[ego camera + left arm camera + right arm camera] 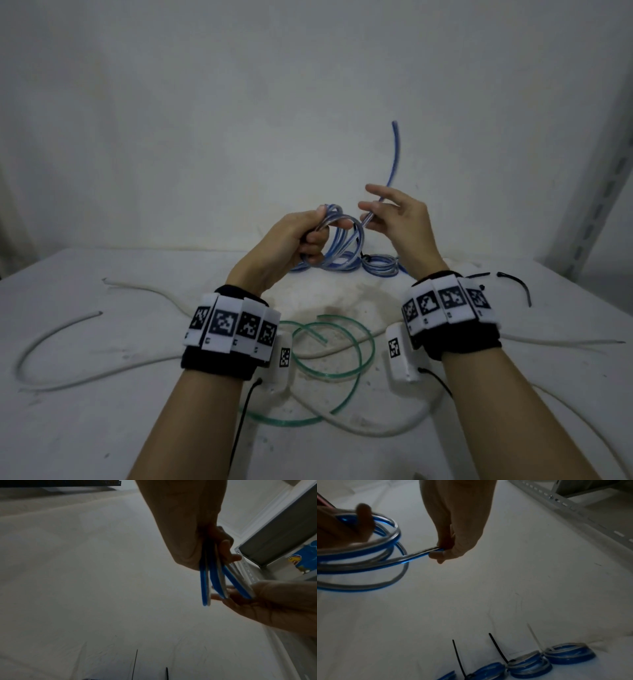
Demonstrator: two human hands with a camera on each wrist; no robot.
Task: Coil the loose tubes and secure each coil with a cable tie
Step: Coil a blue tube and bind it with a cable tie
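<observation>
My left hand (310, 236) grips several loops of a blue-and-clear tube (346, 233) held up above the table, and the left wrist view shows the same tube strands (214, 577) running between thumb and fingers. My right hand (383, 214) pinches the tube's free run (418, 555) just beside the coil; its loose end (394, 150) sticks up behind the hand. The partly wound coil (368, 555) hangs from the left hand in the right wrist view.
Tied blue coils (380, 267) (570, 653) lie at the table's back with black cable ties (498, 647) and a white one (534, 635) sticking up. A loose green tube (329, 356), white tubes (61, 329) and a black cable tie (517, 284) lie on the white table (102, 428). A metal rack (603, 185) stands at right.
</observation>
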